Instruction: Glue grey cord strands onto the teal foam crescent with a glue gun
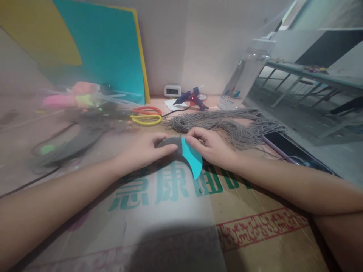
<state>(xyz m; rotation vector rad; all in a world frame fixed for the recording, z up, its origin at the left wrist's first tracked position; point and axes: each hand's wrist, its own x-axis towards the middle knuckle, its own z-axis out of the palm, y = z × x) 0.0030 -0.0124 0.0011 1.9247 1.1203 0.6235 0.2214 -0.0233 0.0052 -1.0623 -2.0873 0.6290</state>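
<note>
Between my two hands is a curved crescent piece [193, 158] of bright turquoise sheet, its left part wrapped in grey cord. My left hand [159, 149] grips the wrapped part, thumb on top and fingers behind. At the upper edge, my right hand [205, 143] pinches the piece where the grey wrapping meets the bare turquoise. The pointed turquoise end hangs down toward me. Behind my hands lies a loose bundle of grey cord [235, 122]. Whether a strand runs from it to the piece I cannot make out.
Beyond my hands are scissors [146, 115] with red and yellow handles, a blue glue gun [194, 99] and a small white digital clock [172, 90]. A clear bottle [238, 83] and a phone [295, 151] are right. Turquoise sheet [113, 49] leans behind. Printed cardboard [170, 219] covers the table.
</note>
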